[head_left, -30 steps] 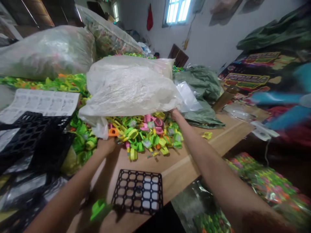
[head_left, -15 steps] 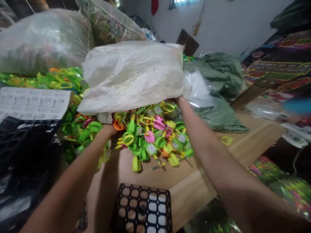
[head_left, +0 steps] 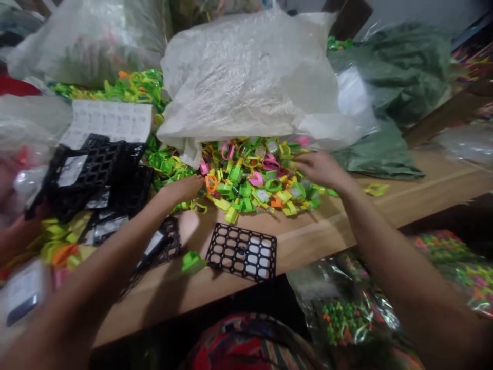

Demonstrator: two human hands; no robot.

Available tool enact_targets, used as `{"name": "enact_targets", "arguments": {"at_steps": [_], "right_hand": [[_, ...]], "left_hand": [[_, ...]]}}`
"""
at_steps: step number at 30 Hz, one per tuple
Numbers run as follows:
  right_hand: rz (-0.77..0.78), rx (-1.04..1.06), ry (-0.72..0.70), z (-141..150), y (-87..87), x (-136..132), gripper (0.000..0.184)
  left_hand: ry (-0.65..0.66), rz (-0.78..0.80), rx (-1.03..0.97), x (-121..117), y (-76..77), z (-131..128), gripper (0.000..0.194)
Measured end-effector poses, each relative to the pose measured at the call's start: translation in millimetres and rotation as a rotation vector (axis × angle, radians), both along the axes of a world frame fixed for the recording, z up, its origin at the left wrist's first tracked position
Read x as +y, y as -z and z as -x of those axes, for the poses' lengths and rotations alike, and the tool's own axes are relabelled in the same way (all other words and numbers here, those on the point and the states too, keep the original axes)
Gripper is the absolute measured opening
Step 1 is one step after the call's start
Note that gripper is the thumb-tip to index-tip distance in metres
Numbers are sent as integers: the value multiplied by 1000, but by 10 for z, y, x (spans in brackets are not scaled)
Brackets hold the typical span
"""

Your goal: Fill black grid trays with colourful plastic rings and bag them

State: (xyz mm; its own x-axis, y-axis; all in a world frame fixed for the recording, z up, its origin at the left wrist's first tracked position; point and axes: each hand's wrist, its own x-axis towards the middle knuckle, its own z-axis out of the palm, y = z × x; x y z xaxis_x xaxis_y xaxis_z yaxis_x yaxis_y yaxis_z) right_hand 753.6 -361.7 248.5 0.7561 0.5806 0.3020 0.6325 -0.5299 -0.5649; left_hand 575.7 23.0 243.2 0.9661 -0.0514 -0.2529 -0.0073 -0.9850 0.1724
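Observation:
A heap of small plastic pieces in green, yellow, pink and orange [head_left: 256, 179] lies on the wooden table; several have square pale faces like toy watches. At the heap's left edge is my left hand [head_left: 188, 188], fingers stretched toward it. My right hand [head_left: 321, 168] rests along the right side, fingers extended against the pieces, their tips partly hidden. Neither hand visibly holds anything. Behind the heap, a large whitish plastic bag [head_left: 250, 77] overhangs its back part. A black grid tray [head_left: 242, 251], with white patches behind its right-hand cells, lies in front.
Stacked black trays [head_left: 92, 164] and a printed sheet [head_left: 111, 121] sit at left, near a blurred arm of another person [head_left: 23, 234]. A green sack [head_left: 393, 97] stands back right. Filled clear bags [head_left: 342, 318] are below the table's front edge [head_left: 319, 241].
Both hands have come out from under the whitish bag's edge to the two sides of the heap. My view has tilted downward, bringing more of the table's front edge into sight.

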Motion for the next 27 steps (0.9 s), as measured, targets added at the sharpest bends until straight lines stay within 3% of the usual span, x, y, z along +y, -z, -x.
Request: {"name": "enact_targets", "arguments": {"at_steps": [5,8,12,14,17,20,22,24,27], "right_hand": [[41,26,-385,1140,38,401,18],[32,90,-512,1580,165,660,19],[-38,57,-544,1739,201,1072,17],[-43,-2,-527,1733,149,1281,17],[-56,-22,-512,1779,39,1449,16],[-61,-16,-531,1856,0,1355,16],[-73,-35,-485,1823,34,1136,15],[-126,-55,-347,1674,81,782,17],[-160,-74,-7,1249,147,64,18]], "left_hand": [[-54,39,-71,-197,-310,718,67],[-140,93,-106,-347,-322,1265,53],[-301,259,-198,-554,-93,1768,31],[-327,274,-245,-608,70,1807,32],[-336,290,-336,-619,266,1621,42],[-332,311,-405,-597,381,1310,44],[-323,306,-415,-565,449,1137,44],[-307,259,-394,-520,520,1033,43],[-305,197,-376,-469,602,995,44]]}}
